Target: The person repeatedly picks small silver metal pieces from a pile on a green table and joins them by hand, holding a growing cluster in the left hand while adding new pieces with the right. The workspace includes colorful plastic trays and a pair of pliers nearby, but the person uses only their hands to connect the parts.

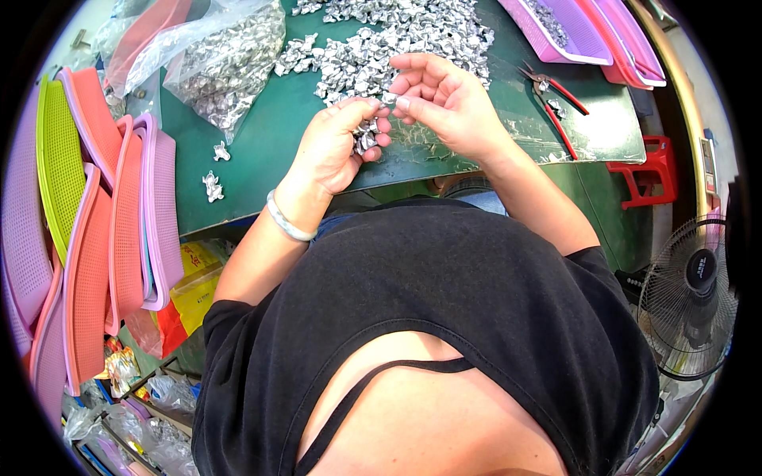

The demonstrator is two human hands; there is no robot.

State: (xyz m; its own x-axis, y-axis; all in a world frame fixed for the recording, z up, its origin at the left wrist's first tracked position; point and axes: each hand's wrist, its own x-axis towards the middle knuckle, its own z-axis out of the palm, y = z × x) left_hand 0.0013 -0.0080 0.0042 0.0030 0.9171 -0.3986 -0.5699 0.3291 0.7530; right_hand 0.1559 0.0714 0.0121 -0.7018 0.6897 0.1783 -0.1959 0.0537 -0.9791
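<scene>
My left hand (329,143), with a pale bangle at its wrist, is closed around several small silver metal castings (365,140). Beside its thumb tip, my right hand (450,101) pinches one small silver casting (388,99); its thumb and curled fingers partly hide the piece. Both hands are over the near side of the green table (274,139). Just beyond them spreads a large heap of the same castings (421,44). Two single castings, one farther off (221,151) and one nearer (213,187), lie apart on the left.
Red-handled cutting pliers (541,87) lie open on the right. A clear bag of castings (222,67) sits at the back left. Nested plastic baskets (111,214) crowd the left side. A purple basket (567,47) stands back right, with a red stool (651,170) and fan (690,297) beyond the table.
</scene>
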